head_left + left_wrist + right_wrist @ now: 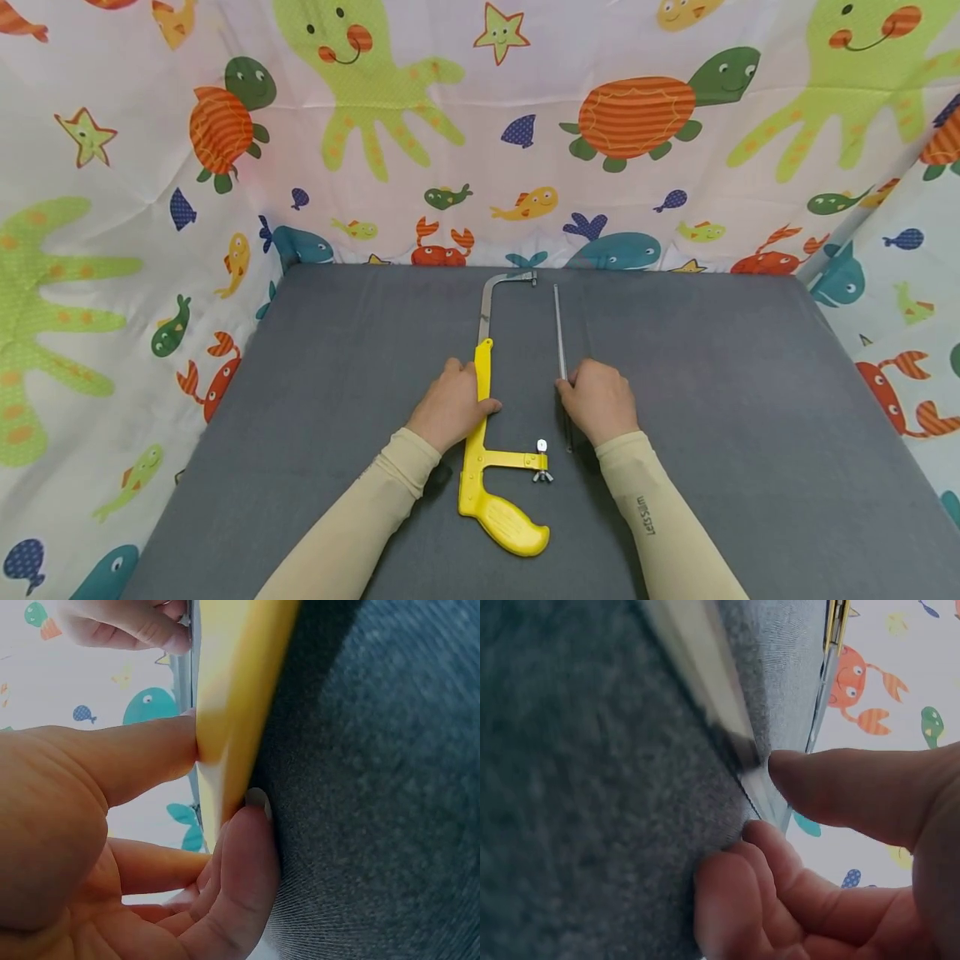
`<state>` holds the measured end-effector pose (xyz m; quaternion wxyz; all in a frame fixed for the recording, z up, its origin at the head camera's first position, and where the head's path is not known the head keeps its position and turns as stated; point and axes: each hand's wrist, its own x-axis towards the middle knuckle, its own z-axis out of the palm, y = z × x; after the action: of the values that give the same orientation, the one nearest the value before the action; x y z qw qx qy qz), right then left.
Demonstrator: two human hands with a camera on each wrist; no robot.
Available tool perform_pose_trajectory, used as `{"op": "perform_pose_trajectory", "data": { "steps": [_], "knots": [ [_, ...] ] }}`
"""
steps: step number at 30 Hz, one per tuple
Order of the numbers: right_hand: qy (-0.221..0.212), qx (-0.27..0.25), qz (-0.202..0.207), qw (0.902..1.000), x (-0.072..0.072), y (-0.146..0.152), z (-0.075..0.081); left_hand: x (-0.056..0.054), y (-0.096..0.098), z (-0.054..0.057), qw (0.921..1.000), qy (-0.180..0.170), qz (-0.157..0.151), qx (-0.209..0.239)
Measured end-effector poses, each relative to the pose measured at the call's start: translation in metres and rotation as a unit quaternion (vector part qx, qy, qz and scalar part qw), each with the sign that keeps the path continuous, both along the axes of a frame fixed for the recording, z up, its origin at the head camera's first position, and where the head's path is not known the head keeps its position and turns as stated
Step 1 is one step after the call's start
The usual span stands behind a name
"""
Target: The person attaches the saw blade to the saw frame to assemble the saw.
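Note:
A hacksaw frame [483, 367] with a yellow body, a yellow pistol handle and a bent grey metal front arm lies lengthwise on the grey surface, no blade fitted in it. My left hand [450, 406] grips its yellow bar midway, the thumb across the top. In the left wrist view, the left fingertips [244, 855] curl against the bar's lower edge. Just to the right, a thin hacksaw blade [558, 325] runs roughly parallel to the frame. My right hand [600, 402] pinches the blade near its middle. In the right wrist view, the blade's toothed edge shows beside the thumb.
A wing nut [542, 477] and a blade post [542, 446] sit at the end of the frame's rear arm. Grey cloth [720, 400] covers the work surface. Printed fabric [465, 133] with sea animals hangs behind and along both sides.

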<state>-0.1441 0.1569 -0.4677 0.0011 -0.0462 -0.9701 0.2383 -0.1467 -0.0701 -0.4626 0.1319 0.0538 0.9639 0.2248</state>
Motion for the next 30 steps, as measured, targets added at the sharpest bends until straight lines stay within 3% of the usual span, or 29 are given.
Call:
{"op": "perform_pose_trajectory", "data": {
  "steps": [9, 19, 30],
  "knots": [
    [-0.036, 0.014, -0.047, 0.9981, 0.0046, -0.0026, -0.0005, 0.0031, 0.0015, 0.0021, 0.9997, -0.020, 0.001, -0.016],
    [-0.065, -0.001, -0.049, 0.9967, 0.0058, -0.0045, -0.0007, 0.0035, 0.0011, -0.0008, 0.9994, -0.017, -0.006, -0.029],
    [-0.014, -0.020, -0.039, 0.9989, 0.0015, -0.0027, -0.0005, 0.0014, 0.0017, 0.0001, 0.9995, -0.003, -0.015, -0.027]
  ]
}}
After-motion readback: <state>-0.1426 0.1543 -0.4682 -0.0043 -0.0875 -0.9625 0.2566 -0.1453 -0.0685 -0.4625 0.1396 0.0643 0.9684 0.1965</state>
